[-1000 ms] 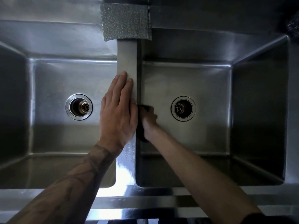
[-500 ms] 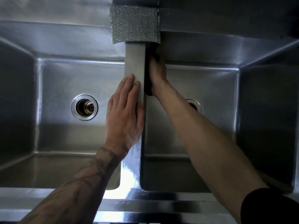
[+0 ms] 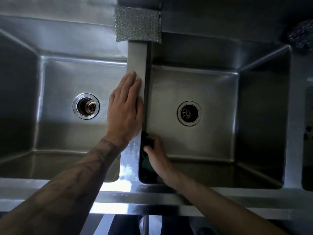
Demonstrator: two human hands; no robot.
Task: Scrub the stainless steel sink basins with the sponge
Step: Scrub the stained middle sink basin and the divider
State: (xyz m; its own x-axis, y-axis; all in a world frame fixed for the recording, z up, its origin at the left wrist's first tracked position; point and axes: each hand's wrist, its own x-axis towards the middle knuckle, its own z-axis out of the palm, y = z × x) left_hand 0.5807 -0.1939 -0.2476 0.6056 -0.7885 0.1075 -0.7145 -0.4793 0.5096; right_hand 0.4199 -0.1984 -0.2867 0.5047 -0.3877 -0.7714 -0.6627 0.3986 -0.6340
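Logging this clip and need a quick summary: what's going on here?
A person is scrubbing a double stainless sink. The right hand grips a dark green sponge against the inner wall of the right basin, just below the divider, near the front corner. The left hand rests flat on the divider.

No writing to be read

The brushed stainless steel sink basins (image 3: 194,85), the sparkly silver scouring cloth (image 3: 137,24) draped over the steel divider (image 3: 136,60) and the dark green sponge (image 3: 146,160) show no letters, numbers or brand marks. The dark tattoo lines on the left forearm (image 3: 81,175) are too blurred to read as writing.
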